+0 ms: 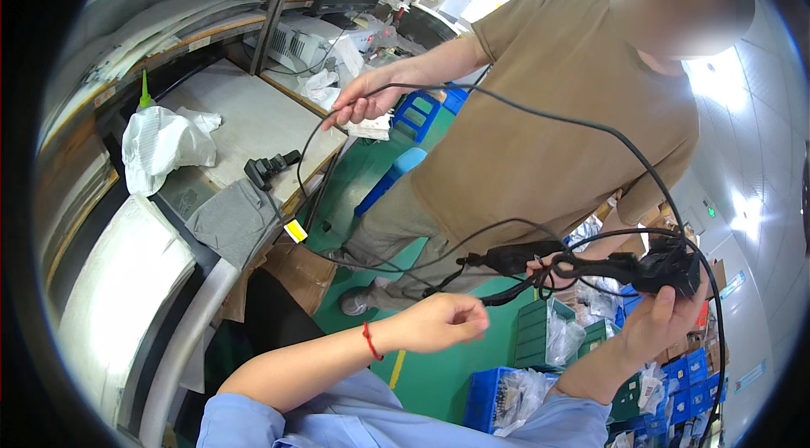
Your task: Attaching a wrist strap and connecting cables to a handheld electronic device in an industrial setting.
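— Fingers of the right hand (662, 313) close round a black plug (671, 267); the cable (591, 123) loops up from it and across to the co-worker's hand (359, 98) over the bench (253, 119).

— And the left hand (443, 321)?

— Loosely curled, fingertips pinched together just below the thin strands. Whether it has hold of a strand, I cannot tell; the fingers hide it.

— What else is hard to read?

— Co-worker's other hand (548, 267) is mostly covered by a second black connector (515, 258), so its grip is unclear. The tangle between the connectors is too dense to trace.

— Surface?

— Pale bench top with a white bag (160, 144), a black clamp-like tool (268, 168) near the edge, grey cloth (232, 216) hanging off it. Green floor (439, 380) below, blue crates (494, 393) of bagged parts by the right forearm, shelves bent along the left rim.
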Demonstrator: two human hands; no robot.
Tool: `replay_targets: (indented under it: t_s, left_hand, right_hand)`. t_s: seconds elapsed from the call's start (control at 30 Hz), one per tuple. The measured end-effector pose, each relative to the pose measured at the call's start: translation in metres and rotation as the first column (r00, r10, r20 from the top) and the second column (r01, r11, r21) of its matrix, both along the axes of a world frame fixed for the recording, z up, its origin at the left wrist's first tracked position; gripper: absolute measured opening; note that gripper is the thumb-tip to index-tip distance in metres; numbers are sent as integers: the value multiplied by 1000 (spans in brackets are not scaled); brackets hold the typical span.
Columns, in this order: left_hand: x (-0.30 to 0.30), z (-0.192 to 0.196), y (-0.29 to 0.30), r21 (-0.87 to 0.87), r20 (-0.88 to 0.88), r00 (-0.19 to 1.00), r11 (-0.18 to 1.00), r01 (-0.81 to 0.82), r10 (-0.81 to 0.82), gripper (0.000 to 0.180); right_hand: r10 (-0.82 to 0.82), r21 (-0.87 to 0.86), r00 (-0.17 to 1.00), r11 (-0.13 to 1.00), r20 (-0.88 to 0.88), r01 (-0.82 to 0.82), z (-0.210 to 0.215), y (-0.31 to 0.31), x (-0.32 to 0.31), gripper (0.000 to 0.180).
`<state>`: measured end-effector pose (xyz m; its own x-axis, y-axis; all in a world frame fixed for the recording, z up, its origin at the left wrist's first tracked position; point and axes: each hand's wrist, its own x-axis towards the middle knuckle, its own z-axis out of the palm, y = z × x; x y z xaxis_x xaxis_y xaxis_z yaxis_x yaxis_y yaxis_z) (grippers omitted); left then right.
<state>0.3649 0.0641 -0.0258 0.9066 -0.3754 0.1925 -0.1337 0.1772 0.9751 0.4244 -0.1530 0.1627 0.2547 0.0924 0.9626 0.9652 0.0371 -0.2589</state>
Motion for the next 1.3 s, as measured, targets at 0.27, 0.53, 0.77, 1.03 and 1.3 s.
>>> replay_targets:
  t_s: [0.27, 0.53, 0.77, 1.03, 1.3]
  left_hand:
    - [-26, 115, -17, -479, 598, 650, 859, -179, 469, 74]
    - [-28, 113, 2, -411, 271, 915, 895, -170, 299, 48]
    - [-36, 33, 37, -802, 357, 924, 553, 227, 139, 72]
    - [-69, 43, 93, -909, 400, 851, 270, 319, 342, 55]
    - [-68, -3, 99, -878, 429, 825, 384, 285, 367, 58]
  right_hand:
    - [60, -203, 920, 968, -388, -148, -7, 44, -49, 70]
    - [20, -173, 1000, 985, 3, -19, -12, 47, -35, 69]
    - [-249, 88, 951, 968, 183, 236, 5, 8, -7, 59]
    - [-137, 58, 990, 989, -39, 139, -39, -4, 14, 64]
    - [59, -248, 971, 962, -232, -118, -51, 15, 9, 65]
